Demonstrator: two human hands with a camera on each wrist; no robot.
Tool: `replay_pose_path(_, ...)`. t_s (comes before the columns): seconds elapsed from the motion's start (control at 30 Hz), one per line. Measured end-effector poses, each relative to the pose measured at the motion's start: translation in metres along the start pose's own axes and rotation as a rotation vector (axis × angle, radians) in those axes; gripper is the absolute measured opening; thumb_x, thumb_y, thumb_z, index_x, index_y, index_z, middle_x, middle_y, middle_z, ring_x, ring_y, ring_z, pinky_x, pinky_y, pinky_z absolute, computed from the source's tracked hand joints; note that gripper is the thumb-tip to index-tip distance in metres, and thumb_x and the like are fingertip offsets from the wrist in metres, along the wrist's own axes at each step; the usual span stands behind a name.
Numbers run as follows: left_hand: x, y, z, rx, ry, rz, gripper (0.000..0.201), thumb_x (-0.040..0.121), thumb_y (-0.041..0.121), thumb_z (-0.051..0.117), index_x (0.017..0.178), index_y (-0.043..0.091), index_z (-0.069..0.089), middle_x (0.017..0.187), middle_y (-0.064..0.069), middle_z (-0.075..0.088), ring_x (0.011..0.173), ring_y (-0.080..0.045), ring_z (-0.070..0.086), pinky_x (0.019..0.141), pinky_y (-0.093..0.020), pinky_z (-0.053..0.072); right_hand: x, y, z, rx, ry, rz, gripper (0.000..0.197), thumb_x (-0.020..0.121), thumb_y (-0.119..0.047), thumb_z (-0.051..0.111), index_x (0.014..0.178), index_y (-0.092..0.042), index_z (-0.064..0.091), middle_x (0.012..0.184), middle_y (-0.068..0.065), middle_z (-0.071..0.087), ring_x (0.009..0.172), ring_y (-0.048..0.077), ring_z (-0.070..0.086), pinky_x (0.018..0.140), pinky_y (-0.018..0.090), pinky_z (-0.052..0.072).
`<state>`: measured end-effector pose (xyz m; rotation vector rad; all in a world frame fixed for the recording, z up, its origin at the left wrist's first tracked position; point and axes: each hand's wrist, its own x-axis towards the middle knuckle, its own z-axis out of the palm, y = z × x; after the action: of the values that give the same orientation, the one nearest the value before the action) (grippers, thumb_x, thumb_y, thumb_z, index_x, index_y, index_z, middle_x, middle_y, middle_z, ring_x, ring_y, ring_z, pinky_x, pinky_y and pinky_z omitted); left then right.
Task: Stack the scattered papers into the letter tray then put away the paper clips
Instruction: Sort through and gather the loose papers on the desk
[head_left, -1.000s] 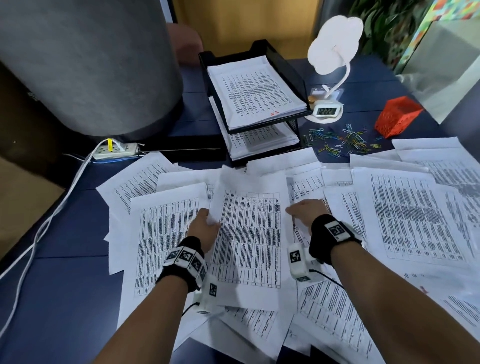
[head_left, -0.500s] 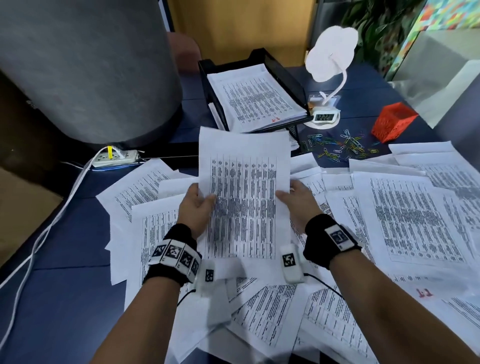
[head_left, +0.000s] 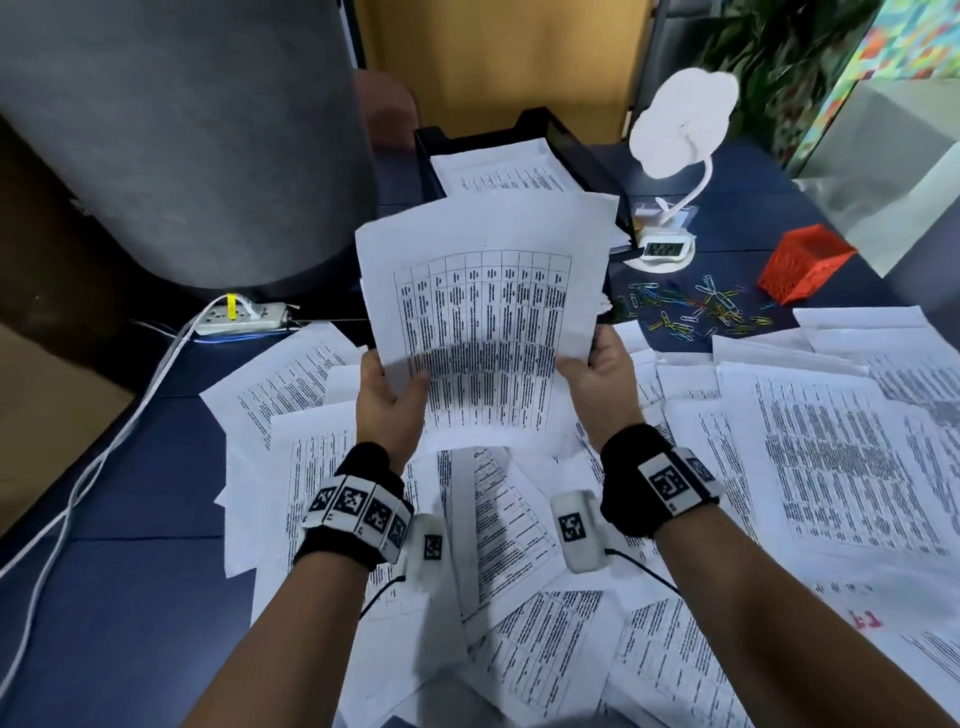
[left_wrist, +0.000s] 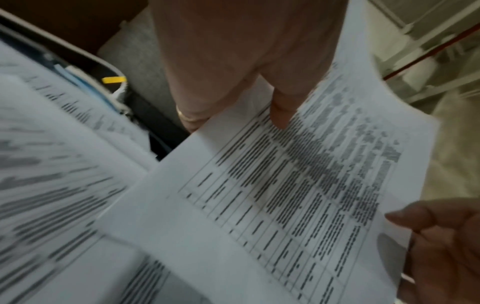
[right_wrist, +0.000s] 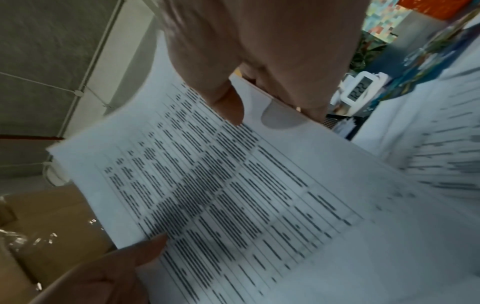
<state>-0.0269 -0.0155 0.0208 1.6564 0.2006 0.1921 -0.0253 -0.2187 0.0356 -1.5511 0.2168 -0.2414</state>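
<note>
both hands pinch one sheet (head_left: 483, 322) by its near corners, left hand (head_left: 387, 402), right hand (head_left: 602, 382), holding it raised just in front of the tray (head_left: 582, 150). stacking step, i'd say; next it needs sliding flat onto the tray's top pile. clips (head_left: 691, 312) lie right of the tray.
</note>
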Motion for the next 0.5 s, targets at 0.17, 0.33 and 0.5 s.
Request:
replay_pose_path(0.17,0.0,-0.015,0.0,-0.007,-0.03,-0.102,0.039,0.093,0.013,0.058,0.097,-0.023,0.044,0.073,-0.028,0.051,0.066,-0.037,0.047,0.067,-0.048,0.047,-0.006,0.011,-0.001,-0.139,-0.067,0.114,0.03,0.088,0.007,0.043,0.112,-0.012,0.046,0.094,0.007,0.063,0.09,0.029,0.06,0.073,0.031,0.054)
replay_pose_path(0.33,0.009,-0.007,0.0,-0.012,0.011,-0.09,0.036,0.093,0.013,0.058,0.064,0.006,0.039,0.052,0.01,0.039,0.052,-0.008,0.036,0.065,-0.009,0.045,0.004,0.025,-0.005,-0.15,-0.07,0.138,0.018,0.088,0.0,0.054,0.104,-0.008,0.051,0.088,0.003,0.064,0.078,0.02,0.06,0.068,0.02,0.051)
replay_pose_path(0.5,0.035,0.006,0.005,-0.061,0.018,-0.07,0.025,0.093,0.019,0.059,0.077,0.002,0.049,0.064,0.003,0.048,0.064,-0.009,0.048,0.085,-0.029,0.046,0.006,0.044,-0.023,-0.159,-0.144,0.321,0.011,0.089,-0.008,0.057,0.095,-0.017,0.061,0.1,0.01,0.067,0.086,0.03,0.066,0.068,0.035,0.054)
